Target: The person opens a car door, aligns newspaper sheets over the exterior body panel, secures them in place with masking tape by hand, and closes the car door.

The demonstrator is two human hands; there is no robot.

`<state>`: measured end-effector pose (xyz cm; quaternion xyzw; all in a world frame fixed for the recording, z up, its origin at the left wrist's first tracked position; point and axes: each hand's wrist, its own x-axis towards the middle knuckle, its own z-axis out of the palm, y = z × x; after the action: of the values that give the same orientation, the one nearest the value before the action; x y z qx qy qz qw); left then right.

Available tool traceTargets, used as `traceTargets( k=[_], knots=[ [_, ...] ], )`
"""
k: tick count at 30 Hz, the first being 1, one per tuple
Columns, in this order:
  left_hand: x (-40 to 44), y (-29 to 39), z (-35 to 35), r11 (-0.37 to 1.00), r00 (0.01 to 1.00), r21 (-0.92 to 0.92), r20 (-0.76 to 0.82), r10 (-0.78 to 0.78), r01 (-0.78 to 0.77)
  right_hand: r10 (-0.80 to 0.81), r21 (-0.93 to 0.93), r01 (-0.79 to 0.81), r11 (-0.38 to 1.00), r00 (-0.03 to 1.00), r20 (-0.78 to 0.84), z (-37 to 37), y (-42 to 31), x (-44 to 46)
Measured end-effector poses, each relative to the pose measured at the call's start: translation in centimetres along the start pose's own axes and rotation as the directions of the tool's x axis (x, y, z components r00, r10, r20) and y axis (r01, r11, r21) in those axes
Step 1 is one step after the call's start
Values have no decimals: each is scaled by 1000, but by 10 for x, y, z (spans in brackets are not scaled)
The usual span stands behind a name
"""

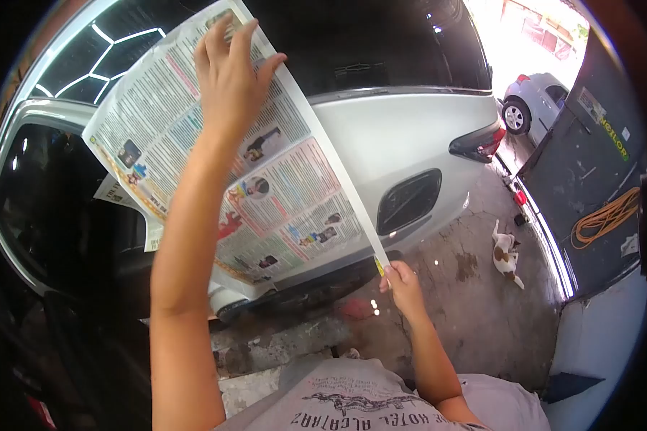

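A large printed newspaper sheet is spread in front of the side of a silver car. My left hand is at the sheet's upper end, its fingers apart and laid against the paper near the top edge. My right hand is closed on the sheet's lower right corner, where a plain pale strip runs along the edge. A small yellow patch shows beside the right fingers. The sheet covers part of the car's body.
The car's tail light and dark fuel-flap-like panel are right of the sheet. A white and brown animal lies on the concrete floor. Coiled orange cord hangs on a dark panel; another car stands outside.
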<state>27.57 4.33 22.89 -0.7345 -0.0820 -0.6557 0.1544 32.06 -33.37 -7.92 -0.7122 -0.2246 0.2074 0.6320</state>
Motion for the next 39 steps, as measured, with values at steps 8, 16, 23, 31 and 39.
traceTargets(
  k=[8, 16, 23, 31, 39],
  knots=[
    [-288, 226, -84, -617, 20, -122, 985, -171, 777, 100, 93, -104, 990, 994, 45, -2, -9, 7],
    [-324, 265, -62, -942, -48, -165, 981, -186, 291, 39, 81, -44, 996, 998, 58, -10, -29, -8],
    [-339, 264, -40, -975, 149, -177, 976, -157, 133, 108, 19, -109, 994, 994, 9, -13, -41, -18],
    [-318, 273, -52, -852, -35, -248, 954, -297, 462, 79, 0, -79, 997, 996, -31, -9, -44, -21],
    [-307, 281, -78, -740, -58, -323, 897, -438, 590, 90, 8, -90, 996, 995, -38, -3, -33, -14]
  ],
)
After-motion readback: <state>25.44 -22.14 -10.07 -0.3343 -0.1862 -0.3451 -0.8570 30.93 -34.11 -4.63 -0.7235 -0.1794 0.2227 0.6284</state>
